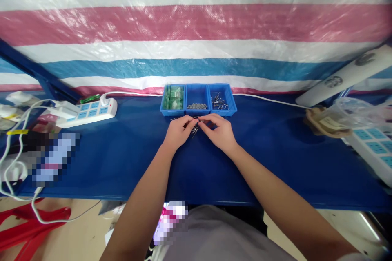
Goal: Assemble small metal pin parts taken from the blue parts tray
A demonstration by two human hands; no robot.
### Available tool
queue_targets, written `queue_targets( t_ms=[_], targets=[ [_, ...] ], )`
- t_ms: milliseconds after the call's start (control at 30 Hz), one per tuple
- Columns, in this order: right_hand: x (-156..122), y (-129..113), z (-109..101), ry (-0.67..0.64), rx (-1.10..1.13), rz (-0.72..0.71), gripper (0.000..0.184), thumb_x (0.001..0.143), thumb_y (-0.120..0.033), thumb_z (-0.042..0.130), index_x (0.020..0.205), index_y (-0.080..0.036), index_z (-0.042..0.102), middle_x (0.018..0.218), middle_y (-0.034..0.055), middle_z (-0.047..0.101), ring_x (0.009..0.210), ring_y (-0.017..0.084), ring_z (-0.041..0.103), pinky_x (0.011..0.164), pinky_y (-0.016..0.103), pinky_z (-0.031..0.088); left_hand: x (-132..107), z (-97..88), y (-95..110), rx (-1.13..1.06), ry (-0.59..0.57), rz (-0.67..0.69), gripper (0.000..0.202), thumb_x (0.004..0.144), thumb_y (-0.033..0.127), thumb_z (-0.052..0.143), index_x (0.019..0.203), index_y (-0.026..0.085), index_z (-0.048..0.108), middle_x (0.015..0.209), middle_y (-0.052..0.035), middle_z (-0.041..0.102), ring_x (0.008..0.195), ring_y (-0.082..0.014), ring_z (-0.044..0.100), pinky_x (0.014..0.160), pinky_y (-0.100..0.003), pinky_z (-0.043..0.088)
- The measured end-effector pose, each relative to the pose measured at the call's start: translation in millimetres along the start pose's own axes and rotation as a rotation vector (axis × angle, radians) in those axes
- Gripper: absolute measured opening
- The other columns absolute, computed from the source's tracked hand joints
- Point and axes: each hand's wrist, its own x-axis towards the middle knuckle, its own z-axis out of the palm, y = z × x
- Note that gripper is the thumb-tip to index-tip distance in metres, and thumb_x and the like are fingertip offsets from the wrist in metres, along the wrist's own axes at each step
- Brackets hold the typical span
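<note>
My left hand point(179, 132) and my right hand point(221, 132) meet just in front of the blue bins, thumbs and fingertips pinched close together. Whatever sits in either pinch is too small to make out. Beneath the fingertips lies a small pile of thin metal pins or screws point(194, 131), partly hidden by the hands. The right blue bin point(230, 98) holds more such slender metal pieces point(219, 102). Shiny round metal parts point(197, 106) fill the front of the middle bin point(197, 90). In the left bin point(162, 107) are clear greenish plastic packets point(174, 98).
A white power strip point(112, 109), cables and a pixelated phone point(56, 157) occupy the left of the blue table point(122, 159). On the right are a clear plastic cup point(346, 114), another power strip point(367, 153) and a leaning white tube point(346, 77). Striped sheeting point(196, 24) hangs behind.
</note>
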Motion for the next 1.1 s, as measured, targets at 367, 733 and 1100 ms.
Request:
queue_targets(
  t_ms=[367,733,1100],
  targets=[
    [1.7,-1.3,-1.3,-0.012,0.011,0.031,0.013,0.091,-0.029,0.068,0.097,-0.023,0.078,0.096,0.0072,0.077,0.082,0.02,0.071,0.066,0.034,0.058,-1.2,4.0,-1.8,-0.061,0.024,-0.016,0.024,0.095,0.041,0.062,0.102,0.021,0.073,0.061,0.0051,0.058,0.055,-0.0088,0.053,0.06,-0.022,0.043],
    [-1.1,-1.6,-0.6,-0.043,-0.056,-0.043,0.008,0.09,-0.024,0.069,0.093,-0.024,0.076,0.094,0.0051,0.076,0.086,0.021,0.07,0.068,0.034,0.058,-0.9,0.1,-0.4,-0.002,0.0,-0.016,0.032,0.098,0.043,0.057,0.084,0.018,0.072,0.068,0.0013,0.067,0.06,-0.0101,0.058,0.061,-0.023,0.044],
    [1.0,-1.4,-0.8,0.006,0.158,0.188,0.016,0.088,-0.038,0.071,0.093,-0.022,0.072,0.089,0.0043,0.073,0.078,0.019,0.068,0.069,0.035,0.056,-2.0,5.4,-1.0,-0.094,-0.019,0.005,0.025,0.091,0.035,0.067,0.111,0.022,0.074,0.059,0.006,0.055,0.052,-0.0076,0.049,0.056,-0.02,0.044]
  ],
)
